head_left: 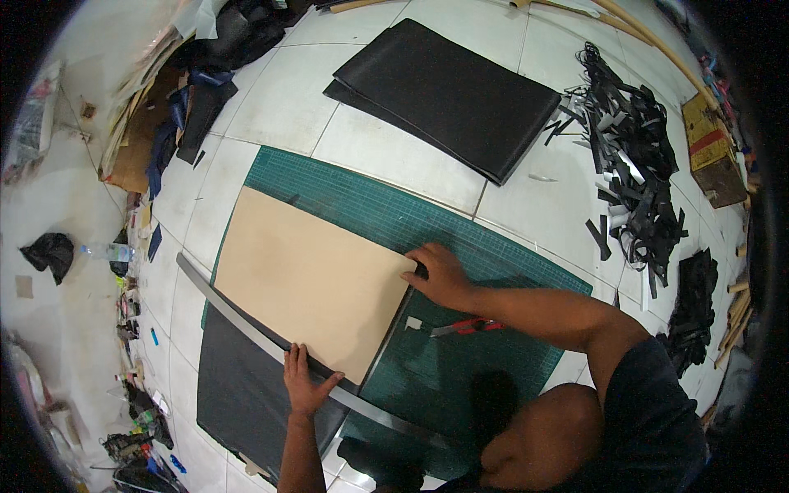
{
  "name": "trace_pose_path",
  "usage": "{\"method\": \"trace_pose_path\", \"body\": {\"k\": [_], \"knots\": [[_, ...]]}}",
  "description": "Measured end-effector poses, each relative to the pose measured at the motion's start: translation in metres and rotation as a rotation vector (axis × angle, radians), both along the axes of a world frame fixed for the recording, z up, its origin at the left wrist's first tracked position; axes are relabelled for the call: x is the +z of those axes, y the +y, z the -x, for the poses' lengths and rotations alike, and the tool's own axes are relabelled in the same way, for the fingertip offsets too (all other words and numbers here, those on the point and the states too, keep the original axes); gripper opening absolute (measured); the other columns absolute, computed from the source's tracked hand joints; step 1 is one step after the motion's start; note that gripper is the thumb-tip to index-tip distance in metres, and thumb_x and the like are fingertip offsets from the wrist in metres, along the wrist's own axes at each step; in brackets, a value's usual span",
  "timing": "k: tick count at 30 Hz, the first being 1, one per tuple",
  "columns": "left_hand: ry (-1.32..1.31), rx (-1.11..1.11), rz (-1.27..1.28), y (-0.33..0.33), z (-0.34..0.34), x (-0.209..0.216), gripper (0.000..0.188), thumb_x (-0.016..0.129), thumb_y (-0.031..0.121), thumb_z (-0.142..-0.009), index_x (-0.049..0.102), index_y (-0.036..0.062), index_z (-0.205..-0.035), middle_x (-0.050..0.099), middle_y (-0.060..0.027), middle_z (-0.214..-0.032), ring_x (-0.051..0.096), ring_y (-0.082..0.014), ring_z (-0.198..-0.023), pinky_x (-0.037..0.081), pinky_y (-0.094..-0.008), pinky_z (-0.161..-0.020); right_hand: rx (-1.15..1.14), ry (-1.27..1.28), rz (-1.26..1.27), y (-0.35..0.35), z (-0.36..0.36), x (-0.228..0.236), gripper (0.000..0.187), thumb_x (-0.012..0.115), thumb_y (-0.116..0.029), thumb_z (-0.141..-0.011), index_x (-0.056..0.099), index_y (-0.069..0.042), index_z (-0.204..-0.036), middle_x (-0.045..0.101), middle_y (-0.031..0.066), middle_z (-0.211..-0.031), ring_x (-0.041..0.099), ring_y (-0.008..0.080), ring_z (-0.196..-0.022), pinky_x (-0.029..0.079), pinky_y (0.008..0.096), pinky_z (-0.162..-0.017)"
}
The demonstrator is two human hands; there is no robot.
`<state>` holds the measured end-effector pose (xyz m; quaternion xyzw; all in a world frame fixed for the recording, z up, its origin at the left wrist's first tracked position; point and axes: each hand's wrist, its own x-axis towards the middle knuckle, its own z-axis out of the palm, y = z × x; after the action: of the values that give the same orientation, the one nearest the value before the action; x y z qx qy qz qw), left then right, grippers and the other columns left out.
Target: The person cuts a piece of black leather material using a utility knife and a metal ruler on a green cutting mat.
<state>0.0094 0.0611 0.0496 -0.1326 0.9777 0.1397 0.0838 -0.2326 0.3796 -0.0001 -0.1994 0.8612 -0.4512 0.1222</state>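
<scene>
A large beige sheet [312,275] lies over a black sheet [255,370] on a green cutting mat [509,283]. Along the beige sheet's near edge runs a long grey metal ruler [246,327], its ends reaching past the sheet. My left hand [308,384] presses down there, fingers and thumb spread across the ruler and the sheet's edge. At the beige sheet's far right corner, my right hand [442,275] is closed, thumb and fingers on the edge. A red cutter knife [475,326] rests on the mat below my right forearm, beside a small white piece [413,324].
A folded black sheet [452,90] lies on the white tiled floor beyond the mat. Black offcut strips [633,156] are heaped at the far right, near a yellow-and-red box [712,152]. Dark scraps [205,107] and a plastic bottle [108,251] are along the left. My bent knee [551,427] is over the mat.
</scene>
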Motion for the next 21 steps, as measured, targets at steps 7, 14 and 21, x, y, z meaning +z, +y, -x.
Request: {"method": "trace_pose_path", "body": {"k": [7,14,21], "knots": [[-0.032,0.014,-0.025,0.003,0.000,0.001,0.110,0.083,0.056,-0.066,0.036,-0.0011,-0.146,0.030,-0.0263,-0.154,0.024,-0.0461,-0.144,0.025,-0.0547,-0.115,-0.001,0.023,0.006,-0.002,-0.001,0.001,0.044,0.069,-0.036,-0.085,0.062,-0.005,-0.114,0.058,0.0175,-0.109,0.056,0.0367,-0.106,0.045,0.0477,-0.092],[-0.073,0.029,-0.031,-0.002,-0.001,-0.003,0.113,0.083,0.058,-0.066,0.032,-0.0020,-0.148,0.027,-0.0273,-0.155,0.021,-0.0464,-0.144,0.024,-0.0533,-0.116,0.022,-0.027,0.002,-0.001,0.001,0.007,0.041,0.069,-0.035,-0.085,0.062,-0.005,-0.112,0.057,0.0172,-0.104,0.056,0.0364,-0.102,0.044,0.0478,-0.090],[-0.044,0.019,-0.022,0.000,-0.002,-0.006,0.113,0.084,0.058,-0.064,0.035,-0.0034,-0.145,0.029,-0.0288,-0.152,0.023,-0.0485,-0.143,0.025,-0.0551,-0.116,0.046,-0.016,-0.106,0.001,0.002,0.018,0.041,0.067,-0.036,-0.089,0.061,-0.004,-0.115,0.057,0.0158,-0.105,0.055,0.0337,-0.103,0.044,0.0451,-0.091]]}}
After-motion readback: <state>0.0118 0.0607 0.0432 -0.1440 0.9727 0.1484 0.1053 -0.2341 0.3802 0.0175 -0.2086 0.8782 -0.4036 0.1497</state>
